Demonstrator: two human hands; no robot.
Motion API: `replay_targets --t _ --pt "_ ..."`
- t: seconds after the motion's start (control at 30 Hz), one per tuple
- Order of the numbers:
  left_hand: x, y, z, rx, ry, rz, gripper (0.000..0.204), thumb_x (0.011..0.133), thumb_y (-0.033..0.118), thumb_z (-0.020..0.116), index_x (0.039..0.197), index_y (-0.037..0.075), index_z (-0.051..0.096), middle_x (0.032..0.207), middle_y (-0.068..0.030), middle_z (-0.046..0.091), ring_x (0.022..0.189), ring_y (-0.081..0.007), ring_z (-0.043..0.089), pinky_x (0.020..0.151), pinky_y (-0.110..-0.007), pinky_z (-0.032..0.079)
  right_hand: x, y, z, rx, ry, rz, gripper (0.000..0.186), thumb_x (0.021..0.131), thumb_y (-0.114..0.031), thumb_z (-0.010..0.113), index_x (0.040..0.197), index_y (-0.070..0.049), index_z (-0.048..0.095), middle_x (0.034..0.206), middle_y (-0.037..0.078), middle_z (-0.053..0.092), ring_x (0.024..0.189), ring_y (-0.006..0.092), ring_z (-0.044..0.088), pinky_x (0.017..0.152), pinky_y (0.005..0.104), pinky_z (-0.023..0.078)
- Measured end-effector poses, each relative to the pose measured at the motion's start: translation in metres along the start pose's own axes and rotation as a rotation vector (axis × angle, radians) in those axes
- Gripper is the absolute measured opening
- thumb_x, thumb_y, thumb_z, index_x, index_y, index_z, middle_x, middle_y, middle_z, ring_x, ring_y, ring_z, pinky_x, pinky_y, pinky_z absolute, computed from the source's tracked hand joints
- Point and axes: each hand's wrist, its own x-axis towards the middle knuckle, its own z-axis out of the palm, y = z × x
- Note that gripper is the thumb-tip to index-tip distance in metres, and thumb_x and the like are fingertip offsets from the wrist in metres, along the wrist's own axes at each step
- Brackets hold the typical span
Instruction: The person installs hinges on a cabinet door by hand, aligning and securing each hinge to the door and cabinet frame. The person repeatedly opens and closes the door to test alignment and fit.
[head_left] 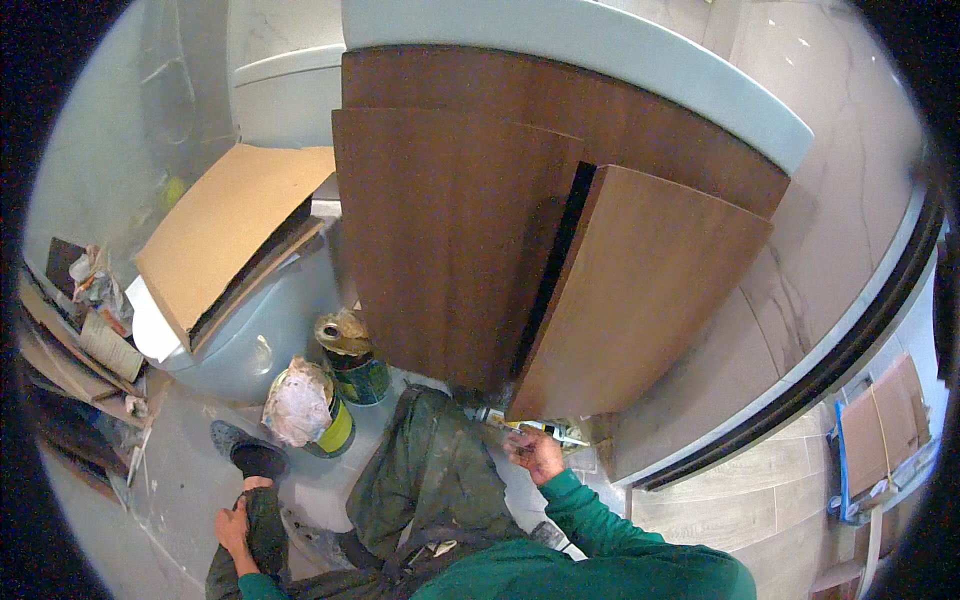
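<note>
A brown cabinet (450, 240) fills the middle, and its right door (650, 280) stands ajar beside a dark gap. At the foot of that door is my right hand (540, 456), its fingers drawn together around something small that I cannot make out. Packages or papers, white and yellow (567, 432), lie just behind the fingers. My left hand (232, 530) is wrapped round the dark trouser leg (264, 522) at my left shin, above a grey shoe (248, 450). My bent right knee comes close to the cabinet front.
Two tins stand left of my knee: a green one (343, 431) with pale crumpled material on top and a dark one (360, 382). Cardboard (235, 235) lies over a toilet-like white fixture (270, 310). Scraps pile at far left; a boxy bundle (882, 425) sits at right.
</note>
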Motion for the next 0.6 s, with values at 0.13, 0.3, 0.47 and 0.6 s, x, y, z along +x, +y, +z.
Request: replay_targets --t 0.13,0.3,0.47,0.6 --pt "-0.004 0.002 -0.002 -0.019 -0.026 0.0 0.069 0.075 0.059 0.061 0.094 -0.008 0.064 0.1 -0.0295 0.062 0.096 -0.0428 0.059 0.081 -0.048 0.046 0.008 -0.011 -0.011 0.157 -0.088 0.01 0.05 0.073 -0.004 0.051 0.123 -0.003 0.045 0.113 0.013 0.058 0.093 0.0273 0.059 0.078 0.0399 0.049" --pt "-0.009 0.01 -0.008 -0.038 0.014 0.001 0.068 0.076 0.058 0.062 0.09 -0.008 0.064 0.097 -0.0306 0.062 0.094 -0.0435 0.059 0.081 -0.048 0.045 0.016 -0.014 -0.02 0.148 -0.11 -0.029 0.047 0.073 -0.006 0.051 0.119 -0.007 0.044 0.113 0.008 0.058 0.103 0.0284 0.058 0.084 0.0421 0.046" --pt "-0.009 0.009 -0.006 -0.021 0.039 0.0 0.067 0.076 0.056 0.063 0.089 -0.01 0.063 0.095 -0.0297 0.062 0.093 -0.0439 0.059 0.081 -0.048 0.045 0.02 -0.016 -0.023 0.182 -0.083 -0.002 0.043 0.073 -0.007 0.052 0.115 -0.009 0.044 0.117 0.009 0.056 0.106 0.029 0.057 0.087 0.0416 0.045" --pt "-0.005 0.003 0.001 -0.04 0.045 0.019 0.066 0.076 0.055 0.063 0.089 -0.01 0.062 0.095 -0.0293 0.062 0.093 -0.0441 0.058 0.081 -0.048 0.045 0.02 -0.018 -0.022 0.205 -0.025 -0.019 0.043 0.074 -0.006 0.053 0.117 -0.006 0.045 0.111 0.011 0.056 0.098 0.0283 0.058 0.081 0.0427 0.048"
